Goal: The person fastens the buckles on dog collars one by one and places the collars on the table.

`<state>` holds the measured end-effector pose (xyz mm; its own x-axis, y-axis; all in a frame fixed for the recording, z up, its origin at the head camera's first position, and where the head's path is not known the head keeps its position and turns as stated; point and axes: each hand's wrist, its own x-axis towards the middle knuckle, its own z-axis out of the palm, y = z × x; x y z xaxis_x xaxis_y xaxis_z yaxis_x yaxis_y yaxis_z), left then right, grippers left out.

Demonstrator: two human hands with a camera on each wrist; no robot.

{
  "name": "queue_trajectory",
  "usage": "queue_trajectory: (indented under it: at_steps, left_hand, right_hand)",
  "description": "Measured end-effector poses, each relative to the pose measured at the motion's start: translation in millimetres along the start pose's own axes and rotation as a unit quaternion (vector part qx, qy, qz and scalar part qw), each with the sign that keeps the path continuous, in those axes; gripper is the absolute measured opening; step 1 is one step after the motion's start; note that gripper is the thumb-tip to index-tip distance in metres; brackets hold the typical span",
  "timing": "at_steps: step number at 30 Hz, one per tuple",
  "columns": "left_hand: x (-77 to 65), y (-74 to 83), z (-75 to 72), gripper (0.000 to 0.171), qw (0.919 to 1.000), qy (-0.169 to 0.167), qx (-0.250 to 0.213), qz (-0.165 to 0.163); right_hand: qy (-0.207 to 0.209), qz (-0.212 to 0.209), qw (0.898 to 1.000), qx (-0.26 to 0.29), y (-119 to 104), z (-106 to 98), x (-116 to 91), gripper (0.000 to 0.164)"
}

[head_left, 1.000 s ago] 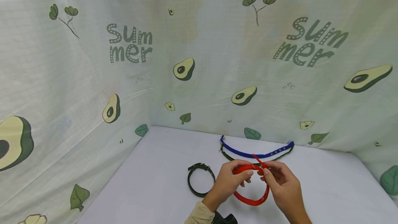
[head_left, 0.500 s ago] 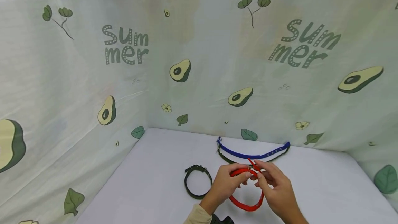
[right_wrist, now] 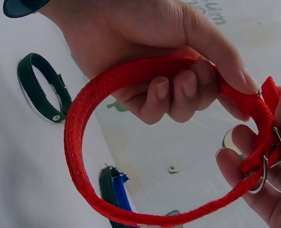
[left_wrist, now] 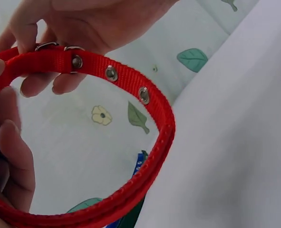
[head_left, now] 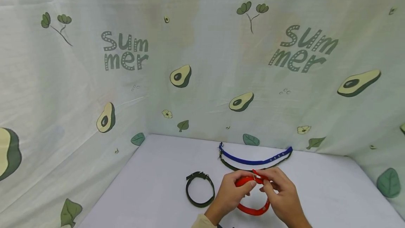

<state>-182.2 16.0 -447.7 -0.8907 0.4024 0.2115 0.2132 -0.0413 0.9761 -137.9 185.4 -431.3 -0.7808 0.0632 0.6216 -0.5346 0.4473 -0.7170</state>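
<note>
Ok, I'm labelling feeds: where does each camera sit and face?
Head: head-worn, facing forward and down at the red strap; left hand, right hand, beige sleeve show.
Left wrist: worn there, facing the red strap; left hand at left, right hand at top.
Right wrist: worn there, facing the red strap; right hand at right, left hand at top.
Both wrist views share the red strap, a blue strap and printed cloth.

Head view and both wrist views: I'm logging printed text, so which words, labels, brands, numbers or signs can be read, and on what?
"sum mer": left print on the patterned cloth, split over two lines.
"sum mer": right print on the same cloth, slanted.
Right wrist view: lettering at the top edge is blurred and cut off.
Left wrist view: pale marks on the blue collar are too small to read.
Red collar: no readable text.
</note>
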Motion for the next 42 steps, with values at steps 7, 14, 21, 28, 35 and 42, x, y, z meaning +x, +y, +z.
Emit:
queue_trajectory:
  at_steps: [7,14,21,28,35,42]
  left_hand:
    - [0.5,-0.5,5.1,0.024,0.9998,0.002,0.001,0.019]
    - [-0.2,-1.1,7.1,0.02,0.9995,0.026,-0.019,0.008]
    - [-2.5,0.4,6.9,0.017,0.999,0.036,-0.024,-0.004]
    - [-3.7,4.5,4.6,0.017,0.9988,0.038,-0.03,0.002]
    - [-1.6,6.9,3.8,0.016,0.9975,0.045,-0.051,-0.019]
    - [-1.1,8.8,-0.2,0.022,0.995,0.034,-0.091,-0.024]
  right_hand:
    - [0.025,0.031,0.999,0.027,-1,-1,-2,0.037]
    - [0.01,0.012,1.0,-0.011,-3,-3,-2,0.038]
    - [0.005,0.033,0.998,-0.061,-5,-6,-3,0.036]
    - [0.005,0.047,0.998,-0.049,-6,-8,-1,0.034]
    - [0.002,0.068,0.997,-0.039,-7,-7,1,0.031]
    - [-0.022,0.06,0.998,-0.011,-7,-10,1,0.033]
